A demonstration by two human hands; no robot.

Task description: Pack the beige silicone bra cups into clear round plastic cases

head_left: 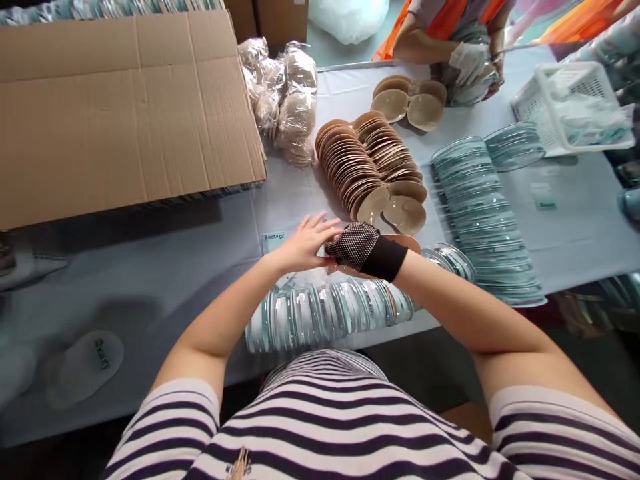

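My left hand (311,241) is bare, with its fingers stretched out and apart, meeting the fingertips of my right hand. A black dotted glove covers my right hand (353,244), which is closed over a tan bra cup (407,244). Most of that cup is hidden under the glove and wrist. Just beyond my hands stands a long row of nested tan bra cups (370,163), the nearest pair tilted with its shiny inside showing. Between my hands and my body lies a row of clear plastic cases (325,312). A small printed card (273,243) lies left of my left hand.
A large cardboard sheet (125,113) covers the left back, beside plastic-wrapped cups (295,100). Stacked clear cases (493,220) stand right, near a white basket (565,127). Across the table, a person's gloved hand (470,63) holds clear cases near more tan cups (410,103).
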